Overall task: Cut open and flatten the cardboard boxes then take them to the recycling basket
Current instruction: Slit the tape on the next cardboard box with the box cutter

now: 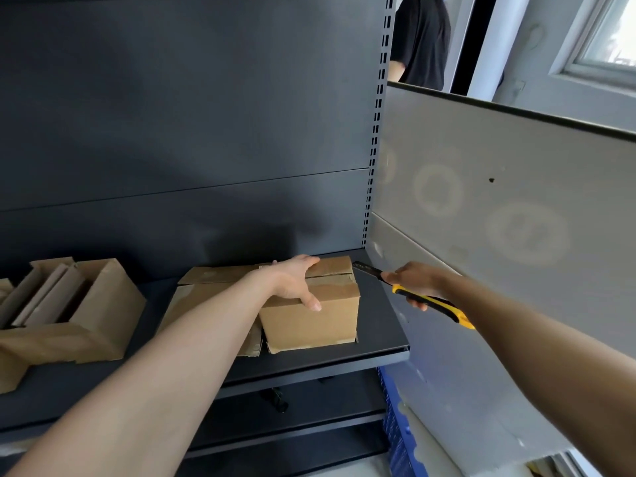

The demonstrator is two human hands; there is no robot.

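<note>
A closed, taped cardboard box [315,321] stands at the right end of a dark metal shelf [375,352]. My left hand [296,280] lies over its top, fingers curled over the front edge and gripping it. My right hand [414,282] holds a yellow and black utility knife [432,301]; its tip points left and sits just off the box's upper right corner. A flattened box [192,294] lies under and behind my left forearm. An open cardboard box [79,311] sits at the shelf's left.
A grey side panel [499,235] closes the shelf on the right. Lower dark shelves [292,425] run beneath. A blue plastic crate [399,435] stands at the lower right. A person in a black shirt [421,39] stands behind the panel.
</note>
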